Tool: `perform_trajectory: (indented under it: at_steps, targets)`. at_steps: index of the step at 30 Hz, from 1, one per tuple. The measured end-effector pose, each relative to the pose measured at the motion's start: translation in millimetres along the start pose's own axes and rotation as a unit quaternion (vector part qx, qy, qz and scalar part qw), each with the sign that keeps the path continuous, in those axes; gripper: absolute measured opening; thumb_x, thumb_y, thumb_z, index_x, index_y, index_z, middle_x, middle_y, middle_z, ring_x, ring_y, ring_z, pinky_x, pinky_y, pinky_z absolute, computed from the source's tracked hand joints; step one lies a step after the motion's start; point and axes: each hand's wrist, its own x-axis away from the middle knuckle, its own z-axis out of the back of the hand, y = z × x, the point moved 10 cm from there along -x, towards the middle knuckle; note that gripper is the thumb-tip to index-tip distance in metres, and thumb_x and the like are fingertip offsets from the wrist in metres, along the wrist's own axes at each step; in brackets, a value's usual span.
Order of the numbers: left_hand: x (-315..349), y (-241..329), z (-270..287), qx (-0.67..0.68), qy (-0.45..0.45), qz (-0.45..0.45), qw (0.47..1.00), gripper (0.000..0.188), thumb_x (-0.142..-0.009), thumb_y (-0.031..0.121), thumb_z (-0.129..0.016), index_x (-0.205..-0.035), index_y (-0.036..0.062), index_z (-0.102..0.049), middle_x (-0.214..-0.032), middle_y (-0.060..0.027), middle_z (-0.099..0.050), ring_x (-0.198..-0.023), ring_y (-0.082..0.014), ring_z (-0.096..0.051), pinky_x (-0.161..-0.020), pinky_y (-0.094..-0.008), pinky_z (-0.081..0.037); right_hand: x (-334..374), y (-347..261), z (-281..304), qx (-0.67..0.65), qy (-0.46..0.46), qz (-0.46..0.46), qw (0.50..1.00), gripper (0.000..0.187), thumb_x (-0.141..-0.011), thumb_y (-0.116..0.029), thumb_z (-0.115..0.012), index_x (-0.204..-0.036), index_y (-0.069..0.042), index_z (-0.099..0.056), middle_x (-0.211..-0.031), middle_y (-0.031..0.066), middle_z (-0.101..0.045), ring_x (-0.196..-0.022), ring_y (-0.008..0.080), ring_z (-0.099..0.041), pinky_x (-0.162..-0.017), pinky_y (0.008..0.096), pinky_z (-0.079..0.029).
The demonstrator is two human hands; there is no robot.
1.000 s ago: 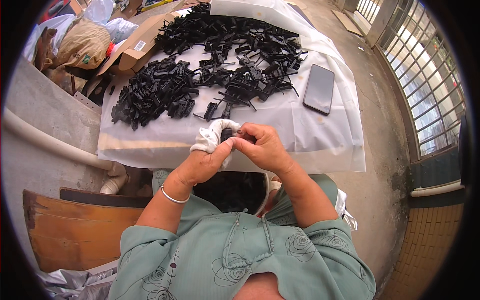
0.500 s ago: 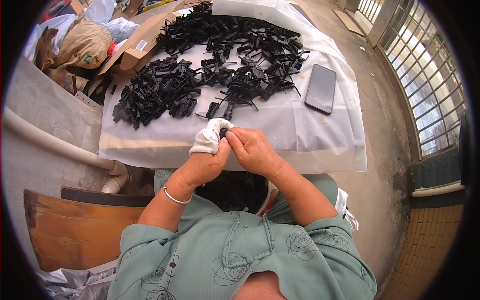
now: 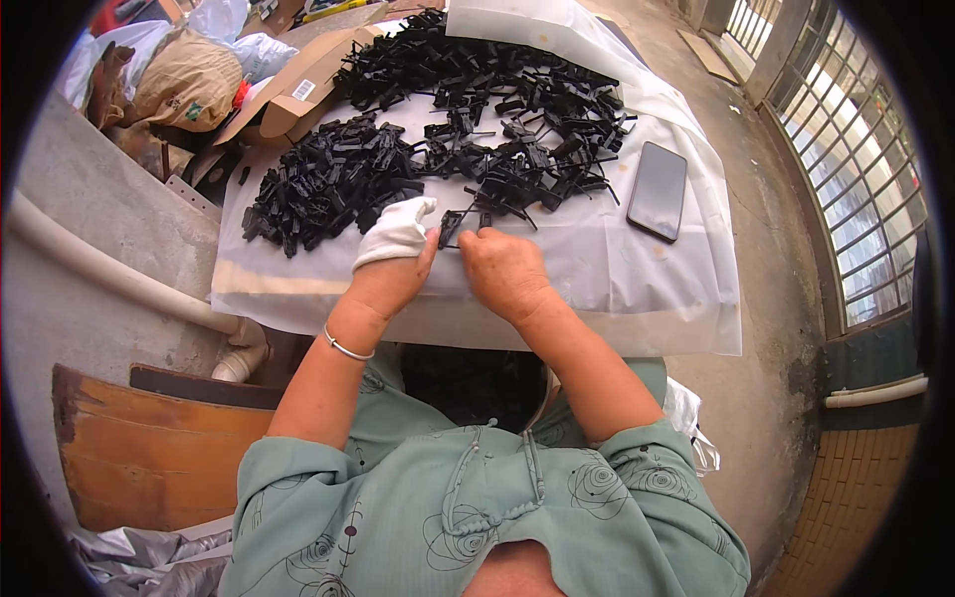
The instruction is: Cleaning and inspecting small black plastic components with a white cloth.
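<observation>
My left hand (image 3: 396,254) wears a white cloth glove (image 3: 396,231) over its fingers, while the thumb is bare. Its fingers stretch forward with a gap to the thumb, and I see nothing held there. My bare right hand (image 3: 505,271) is closed at the near side of the pile. Its curled fingertips meet the near end of a small black plastic part (image 3: 484,219); the grip itself is partly hidden. Between the hands another black part (image 3: 450,229) with a thin rod lies on the white sheet (image 3: 587,269).
Black plastic parts (image 3: 537,149) heap across the sheet-covered table, with a denser pile (image 3: 333,184) at left. A phone (image 3: 658,189) lies at right. An open cardboard box (image 3: 288,90) and bags (image 3: 189,85) stand back left. Between my knees is a dark round container (image 3: 468,383).
My hands have parted and moved forward over the sheet. The dark piece pinched between them earlier no longer shows. The whole view has shifted slightly.
</observation>
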Motion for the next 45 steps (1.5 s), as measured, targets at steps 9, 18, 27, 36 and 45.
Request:
perform_trajectory:
  at_steps: [9, 18, 27, 36, 45]
  targets:
    - [16.2, -2.0, -36.7, 0.329, -0.123, 0.128, 0.927, 0.025, -0.086, 0.013, -0.055, -0.107, 0.0002, -0.056, -0.092, -0.0118, -0.061, -0.074, -0.0199, -0.059, -0.065, -0.0316, -0.048, 18.4, -6.6, 52.9, -0.305, 0.143, 0.077, 0.938, 0.01, -0.077, -0.006, -0.066, -0.08, -0.006, -0.056, -0.065, 0.0054, -0.054, -0.05, 0.0173, -0.049, -0.046, 0.0302, -0.041]
    - [26.8, 36.6, -24.9, 0.556, -0.111, 0.176, 0.804, 0.021, -0.086, 0.004, -0.054, -0.107, -0.0014, -0.054, -0.09, -0.0043, -0.059, -0.062, -0.0051, -0.051, -0.054, -0.0201, -0.046, 22.0, 23.0, 31.5, -0.518, 0.014, -0.131, 0.846, 0.017, -0.087, -0.016, -0.059, -0.08, -0.002, -0.053, -0.063, 0.0016, -0.047, -0.057, 0.0075, -0.04, -0.052, 0.0229, -0.036]
    - [27.0, 40.8, -14.1, 0.319, -0.035, 0.09, 0.943, 0.026, -0.079, 0.003, -0.058, -0.105, -0.0034, -0.055, -0.094, -0.0114, -0.061, -0.079, -0.0148, -0.058, -0.068, -0.027, -0.049, 25.6, 10.9, 41.8, -0.43, -0.01, -0.076, 0.9, 0.023, -0.091, -0.015, -0.05, -0.075, 0.001, -0.052, -0.059, 0.0105, -0.048, -0.053, 0.0165, -0.039, -0.051, 0.0322, -0.038]
    - [20.2, 39.3, -20.2, 0.483, -0.064, 0.144, 0.861, 0.029, -0.083, 0.002, -0.056, -0.112, 0.0029, -0.048, -0.09, -0.0031, -0.055, -0.08, -0.0074, -0.05, -0.069, -0.0213, -0.044, 25.7, 21.9, 40.6, -0.467, 0.046, -0.072, 0.88, 0.016, -0.087, -0.015, -0.056, -0.08, 0.0, -0.057, -0.056, 0.0066, -0.044, -0.051, 0.0158, -0.041, -0.05, 0.0299, -0.037]
    - [28.2, 25.3, -23.3, 0.52, -0.086, 0.225, 0.819, 0.028, -0.09, 0.005, -0.044, -0.118, 0.0051, -0.042, -0.088, -0.0027, -0.054, -0.059, -0.0033, -0.042, -0.051, -0.0168, -0.037, 24.8, 20.6, 53.0, -0.394, 0.041, -0.009, 0.918, 0.017, -0.08, -0.01, -0.064, -0.094, -0.002, -0.06, -0.065, 0.0049, -0.055, -0.055, 0.0108, -0.047, -0.052, 0.0245, -0.039]
